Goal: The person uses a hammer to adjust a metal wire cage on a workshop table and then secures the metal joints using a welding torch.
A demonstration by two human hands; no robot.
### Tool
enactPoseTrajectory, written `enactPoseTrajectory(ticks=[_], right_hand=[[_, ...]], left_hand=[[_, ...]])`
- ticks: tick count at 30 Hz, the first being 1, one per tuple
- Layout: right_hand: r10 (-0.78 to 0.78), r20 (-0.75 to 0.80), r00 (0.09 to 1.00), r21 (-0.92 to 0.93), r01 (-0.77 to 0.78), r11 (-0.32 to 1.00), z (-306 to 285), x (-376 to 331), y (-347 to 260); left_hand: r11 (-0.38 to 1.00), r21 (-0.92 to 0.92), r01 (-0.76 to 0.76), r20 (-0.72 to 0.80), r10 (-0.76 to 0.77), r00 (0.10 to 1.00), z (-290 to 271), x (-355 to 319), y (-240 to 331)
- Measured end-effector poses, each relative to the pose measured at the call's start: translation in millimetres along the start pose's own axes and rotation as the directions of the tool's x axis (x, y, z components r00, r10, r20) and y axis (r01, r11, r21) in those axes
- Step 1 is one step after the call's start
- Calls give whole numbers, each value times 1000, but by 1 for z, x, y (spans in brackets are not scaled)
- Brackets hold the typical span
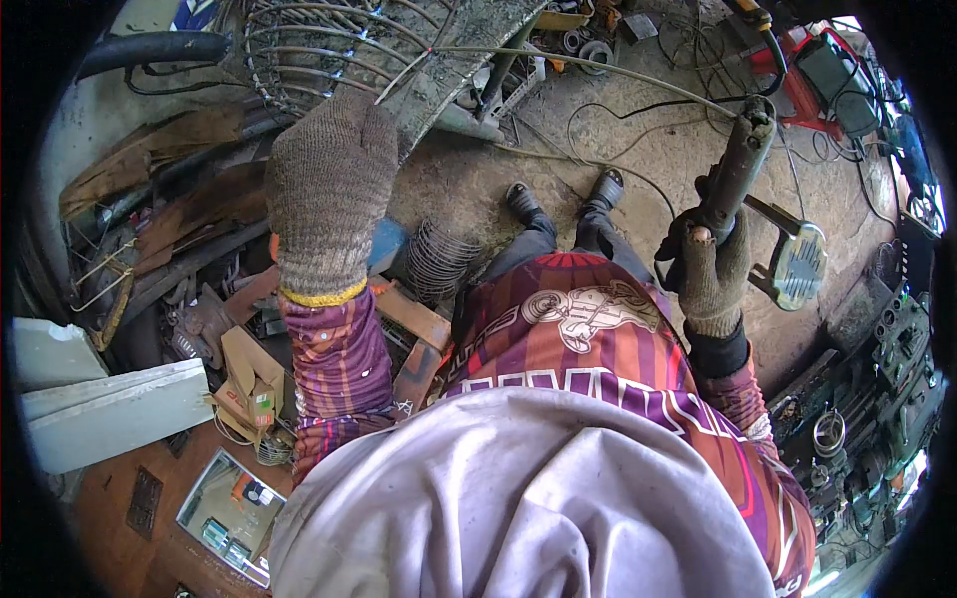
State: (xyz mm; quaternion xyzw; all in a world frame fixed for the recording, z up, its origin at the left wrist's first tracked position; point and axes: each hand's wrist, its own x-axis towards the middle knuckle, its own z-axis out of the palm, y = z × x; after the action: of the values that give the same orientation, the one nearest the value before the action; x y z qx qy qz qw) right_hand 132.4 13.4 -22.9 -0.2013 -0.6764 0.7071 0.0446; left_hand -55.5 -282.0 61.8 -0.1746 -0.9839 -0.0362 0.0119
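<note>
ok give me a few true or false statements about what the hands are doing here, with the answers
1. Both hands wear knitted work gloves. True: the left hand and right hand are both gloved.
2. The right hand grips a dark, tube-shaped welding-type handle. True; a cable runs from its top end.
3. The left hand holds a hammer. False: it rests against a curved wire frame, with no tool in it.
4. The wire frame lies behind the person's back. False: it stands in front, above the left hand in the picture.
5. The person's shoes stand on wet grass. False: they stand on a dirty concrete floor.
</note>
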Motion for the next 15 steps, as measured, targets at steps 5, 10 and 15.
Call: enactPoseTrajectory(ticks=[5, 10, 15], right_hand=[[-20, -20, 1000, -35, 19, 999, -2, 0, 3], [-19, -22, 1000, -30, 18, 999, 1, 1, 0], [5, -70, 998, -5, -6, 1000, 5, 0, 3]], left_hand=[[991, 43, -125, -42, 127, 991, 10, -5, -15], [994, 19, -105, -59, 106, 993, 2, -1, -4], [1000, 12, -24, -13, 24, 1000, -1, 2, 0]])
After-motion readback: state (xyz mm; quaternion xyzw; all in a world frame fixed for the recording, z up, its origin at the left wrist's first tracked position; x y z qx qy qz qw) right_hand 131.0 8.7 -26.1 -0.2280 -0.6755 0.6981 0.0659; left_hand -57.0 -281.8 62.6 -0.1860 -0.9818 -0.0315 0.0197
